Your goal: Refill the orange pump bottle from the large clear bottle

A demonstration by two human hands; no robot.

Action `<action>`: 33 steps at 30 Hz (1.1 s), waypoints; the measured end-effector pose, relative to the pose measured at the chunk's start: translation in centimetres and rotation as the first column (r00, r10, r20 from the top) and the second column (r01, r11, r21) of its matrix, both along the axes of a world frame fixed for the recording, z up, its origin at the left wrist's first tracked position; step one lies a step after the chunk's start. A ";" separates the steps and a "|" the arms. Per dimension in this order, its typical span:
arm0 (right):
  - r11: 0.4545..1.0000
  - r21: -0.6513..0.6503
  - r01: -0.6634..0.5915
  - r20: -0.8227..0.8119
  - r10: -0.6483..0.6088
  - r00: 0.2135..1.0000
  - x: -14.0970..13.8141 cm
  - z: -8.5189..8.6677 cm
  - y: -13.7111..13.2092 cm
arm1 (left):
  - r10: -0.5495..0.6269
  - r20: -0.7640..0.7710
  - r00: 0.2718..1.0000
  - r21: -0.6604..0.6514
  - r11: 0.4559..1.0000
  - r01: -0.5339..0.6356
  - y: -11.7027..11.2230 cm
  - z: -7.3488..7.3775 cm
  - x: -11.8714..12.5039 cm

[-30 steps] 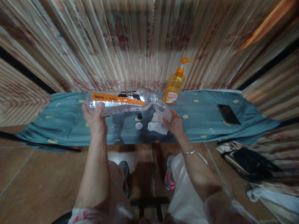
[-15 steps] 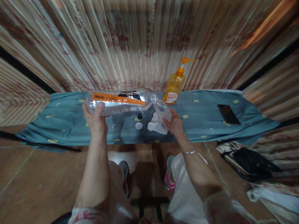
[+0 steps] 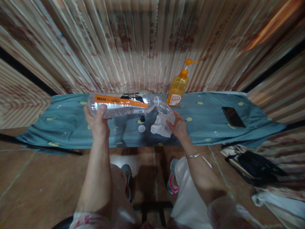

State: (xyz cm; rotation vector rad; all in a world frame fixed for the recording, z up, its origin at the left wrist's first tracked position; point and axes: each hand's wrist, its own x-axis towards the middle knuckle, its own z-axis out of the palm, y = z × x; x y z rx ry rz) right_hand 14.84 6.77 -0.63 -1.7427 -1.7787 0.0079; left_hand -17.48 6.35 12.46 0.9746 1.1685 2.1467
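Observation:
My left hand (image 3: 98, 119) is closed around the base end of a large clear plastic bottle (image 3: 128, 103) with an orange and silver label. The bottle lies sideways above the table, its uncapped mouth pointing right. That mouth meets a small clear plastic container (image 3: 165, 108), whose exact kind I cannot make out. My right hand (image 3: 178, 125) grips this container, and a white tissue (image 3: 160, 126) hangs beneath it by the fingers. Below the bottle, a black cap (image 3: 142, 119) and a whitish round disc (image 3: 141, 128) rest on the cloth.
A pump bottle (image 3: 177, 89) of yellow liquid stands behind my right hand. Farther right lies a black phone (image 3: 233, 117). The teal patterned cloth (image 3: 202, 127) covers the narrow table against a pleated curtain (image 3: 138, 47). A dark bag (image 3: 257, 167) sits at lower right.

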 end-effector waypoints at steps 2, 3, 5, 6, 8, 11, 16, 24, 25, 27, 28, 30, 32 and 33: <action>1.000 0.003 -0.008 -0.001 0.008 1.000 0.0 0.1 0.0 | -0.003 0.002 1.000 0.007 1.000 0.003 0.0 -0.1 0.0; 1.000 0.002 -0.010 -0.001 0.010 1.000 0.1 0.1 0.0 | -0.006 -0.004 1.000 0.010 1.000 0.006 0.1 -0.1 -0.1; 1.000 -0.007 -0.012 -0.001 0.012 1.000 0.1 0.2 0.0 | -0.014 -0.017 1.000 0.020 1.000 0.014 0.1 -0.2 -0.2; 1.000 -0.014 -0.013 -0.001 0.013 1.000 0.1 0.2 0.0 | -0.013 -0.020 1.000 0.024 1.000 0.014 0.2 -0.3 -0.2; 1.000 -0.019 -0.016 -0.004 0.016 1.000 0.2 0.2 0.0 | -0.006 -0.025 1.000 0.021 1.000 0.007 0.2 -0.4 -0.3; 1.000 -0.001 -0.013 -0.014 0.013 1.000 0.2 0.1 0.0 | 0.006 -0.043 0.999 0.002 1.000 -0.006 0.2 -0.4 -0.3; 1.000 -0.009 -0.014 -0.010 0.013 1.000 0.1 0.2 -0.1 | -0.008 -0.032 0.999 0.024 1.000 0.009 0.1 -0.2 -0.2; 1.000 -0.009 -0.016 -0.021 0.016 1.000 0.2 0.2 -0.1 | -0.008 -0.064 0.998 -0.003 1.000 0.008 0.2 -0.5 -0.5; 1.000 -0.010 -0.015 -0.018 0.015 1.000 0.2 0.2 -0.1 | -0.011 -0.065 0.998 -0.001 1.000 0.011 0.2 -0.5 -0.5; 1.000 -0.013 -0.016 -0.013 0.016 1.000 0.2 0.3 -0.1 | -0.004 -0.058 0.998 0.001 1.000 0.004 0.2 -0.4 -0.4; 1.000 -0.015 -0.017 -0.011 0.017 1.000 0.1 0.4 -0.1 | 0.000 -0.049 0.999 0.001 1.000 0.000 0.2 -0.4 -0.3; 1.000 -0.022 -0.016 -0.007 0.016 1.000 0.1 0.5 -0.2 | 0.007 -0.025 1.000 0.005 1.000 -0.007 0.1 -0.3 -0.2; 0.999 -0.035 -0.009 0.002 0.009 1.000 0.1 0.5 -0.2 | -0.002 -0.018 1.000 0.009 1.000 0.002 0.1 -0.2 -0.2; 0.999 -0.039 -0.004 0.009 0.005 1.000 0.1 0.5 -0.2 | -0.008 -0.023 1.000 0.010 1.000 0.008 0.1 -0.2 -0.2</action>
